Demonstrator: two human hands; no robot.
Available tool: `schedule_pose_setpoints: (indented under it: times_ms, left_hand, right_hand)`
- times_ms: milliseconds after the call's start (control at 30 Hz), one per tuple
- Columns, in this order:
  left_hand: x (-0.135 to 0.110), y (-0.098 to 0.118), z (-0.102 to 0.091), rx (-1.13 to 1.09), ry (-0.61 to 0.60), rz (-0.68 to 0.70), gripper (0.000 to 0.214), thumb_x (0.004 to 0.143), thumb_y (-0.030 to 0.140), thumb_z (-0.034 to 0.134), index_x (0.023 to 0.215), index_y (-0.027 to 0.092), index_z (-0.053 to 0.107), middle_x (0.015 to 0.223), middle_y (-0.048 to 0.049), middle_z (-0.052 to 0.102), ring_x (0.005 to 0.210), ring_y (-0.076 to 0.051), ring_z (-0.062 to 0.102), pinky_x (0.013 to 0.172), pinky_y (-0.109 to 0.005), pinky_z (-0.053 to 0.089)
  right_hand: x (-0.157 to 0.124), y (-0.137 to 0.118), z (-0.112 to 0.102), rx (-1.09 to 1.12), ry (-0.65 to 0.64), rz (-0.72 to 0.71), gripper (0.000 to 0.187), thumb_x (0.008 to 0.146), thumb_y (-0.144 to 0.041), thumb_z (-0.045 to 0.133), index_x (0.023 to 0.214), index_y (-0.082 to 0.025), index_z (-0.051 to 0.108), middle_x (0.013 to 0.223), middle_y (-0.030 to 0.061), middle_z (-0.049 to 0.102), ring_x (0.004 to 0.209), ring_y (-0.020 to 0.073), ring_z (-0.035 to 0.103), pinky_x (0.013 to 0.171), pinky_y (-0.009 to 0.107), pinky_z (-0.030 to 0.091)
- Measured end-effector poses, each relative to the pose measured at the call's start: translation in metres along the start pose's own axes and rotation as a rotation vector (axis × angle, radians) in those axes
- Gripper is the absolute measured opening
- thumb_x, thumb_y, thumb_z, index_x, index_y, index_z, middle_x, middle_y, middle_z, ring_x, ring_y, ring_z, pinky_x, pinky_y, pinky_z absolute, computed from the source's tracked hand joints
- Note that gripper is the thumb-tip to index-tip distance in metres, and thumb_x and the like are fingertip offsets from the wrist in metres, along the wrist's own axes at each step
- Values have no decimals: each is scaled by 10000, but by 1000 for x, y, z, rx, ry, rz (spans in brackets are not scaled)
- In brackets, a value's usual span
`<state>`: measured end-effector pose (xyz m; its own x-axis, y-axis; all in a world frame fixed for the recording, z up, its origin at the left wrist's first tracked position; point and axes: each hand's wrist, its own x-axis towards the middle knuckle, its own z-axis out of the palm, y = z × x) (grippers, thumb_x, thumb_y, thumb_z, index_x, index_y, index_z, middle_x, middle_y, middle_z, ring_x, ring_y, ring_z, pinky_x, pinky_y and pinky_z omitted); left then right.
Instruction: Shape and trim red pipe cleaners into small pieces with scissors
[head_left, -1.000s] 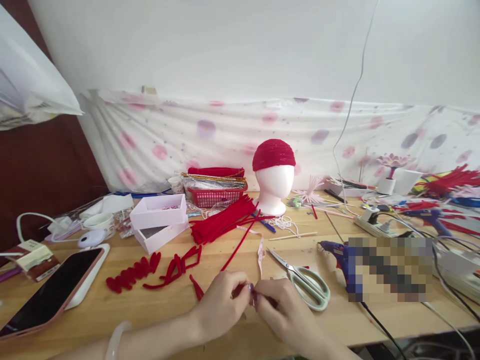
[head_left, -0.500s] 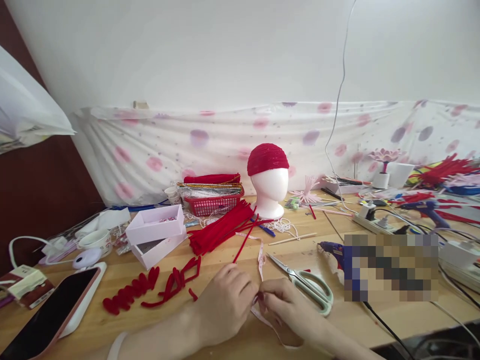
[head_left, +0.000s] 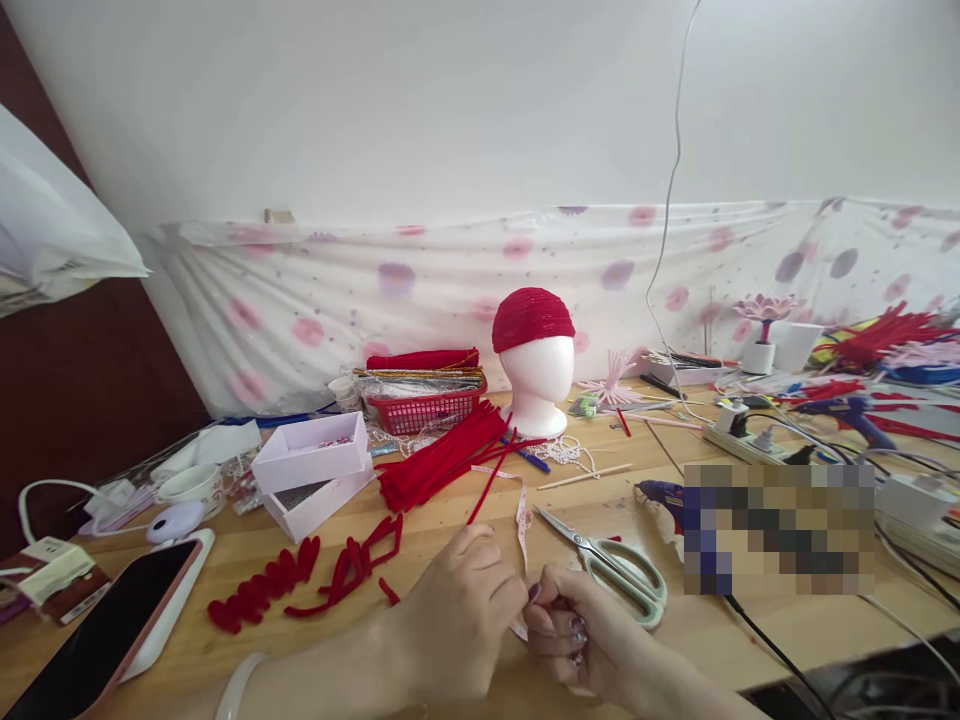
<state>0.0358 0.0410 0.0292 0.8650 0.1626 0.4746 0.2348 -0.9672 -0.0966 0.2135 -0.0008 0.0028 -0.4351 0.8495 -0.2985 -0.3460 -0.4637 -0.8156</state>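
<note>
Near the table's front edge, my left hand [head_left: 457,610] is closed, its back toward me. A red pipe cleaner [head_left: 491,480] sticks up from behind its knuckles; the grip itself is hidden. My right hand [head_left: 577,625] meets it at the fingertips, fingers curled and thumb against the index finger; what is pinched there cannot be made out. A pale pink tape measure [head_left: 522,512] runs behind and under the hands. Green-handled scissors [head_left: 626,580] lie just right of my right hand. Left of my hands are bent red pipe-cleaner pieces [head_left: 352,570] and a row of red loops [head_left: 262,590].
A white mannequin head [head_left: 540,385] wears a red cap [head_left: 534,318]. Beside it are a bundle of red pipe cleaners [head_left: 442,460] and a red basket [head_left: 424,410]. White boxes [head_left: 311,445] and a phone [head_left: 105,630] stand left; a glue gun [head_left: 664,497] and power strip [head_left: 739,445] lie right.
My right hand has turned, so its curled fingers and nails now show. My left hand has shifted slightly right and down. The view has drifted a little.
</note>
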Motion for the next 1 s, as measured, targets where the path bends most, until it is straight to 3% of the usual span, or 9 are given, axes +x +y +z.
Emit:
schedule_pose_setpoints:
  times_ms: [133,333,500,567,633,733,833,900,1000]
  left_hand:
    - [12,7,-6,-304,-141,-304,164,825,115,440,707,190,527,660,-26,565,627,-169,479,602,-302,368]
    - [29,0,-8,-1090,-249,-858,145,714,166,470,575,206,484,510,43,452,538,-134,418,557,-281,303]
    - [30,-18,3,-1346,-302,-986,94,637,243,478,551,205,472,495,41,422,482,-117,387,570,-280,398]
    - [27,-21,5,-1385,-365,-995,146,658,289,481,542,218,426,479,63,346,441,-107,338,578,-321,458]
    - [22,-20,6,-1385,-401,-986,207,713,341,469,552,229,404,472,73,307,427,-115,339,596,-378,498]
    - [13,-15,7,-1227,-276,-919,213,793,346,484,625,223,438,587,25,433,561,-161,459,694,-391,499]
    - [3,-14,9,-540,-13,-461,153,864,222,463,737,202,545,745,-30,547,724,-200,503,823,-415,459]
    - [-1,-15,11,-96,125,-109,194,882,143,419,790,180,585,733,-42,574,704,-199,495,874,-442,442]
    - [-2,-14,10,14,201,44,195,859,90,416,750,175,554,674,-21,561,633,-166,463,871,-393,442]
  right_hand:
    - [-3,-7,2,-267,134,-235,131,594,-237,498,478,-192,456,431,-72,357,412,63,237,427,230,167]
    - [-15,-6,-1,-1098,239,-595,213,815,-167,408,611,-190,460,557,-33,418,530,113,377,521,249,256]
    - [-7,-2,-8,-1950,233,-1114,184,880,-93,444,787,-155,590,696,73,598,611,186,461,578,310,283]
    - [-2,-3,-10,-2110,163,-1200,158,863,-89,477,780,-152,595,685,80,598,607,198,446,585,325,281]
    - [0,-5,-11,-2044,125,-1153,153,860,-92,476,778,-150,592,691,72,596,611,189,433,590,322,277]
    - [1,-9,-7,-1508,192,-843,196,859,-135,456,682,-176,529,633,5,508,588,145,379,572,287,253]
    - [4,-11,-2,-795,185,-477,197,753,-217,480,564,-199,431,552,-44,381,542,113,300,533,256,227]
    - [5,-11,2,-558,135,-358,170,691,-256,449,538,-214,387,523,-54,357,493,97,252,496,248,218]
    - [6,-8,6,-487,101,-313,141,664,-276,413,544,-229,355,497,-70,327,439,82,199,458,246,206]
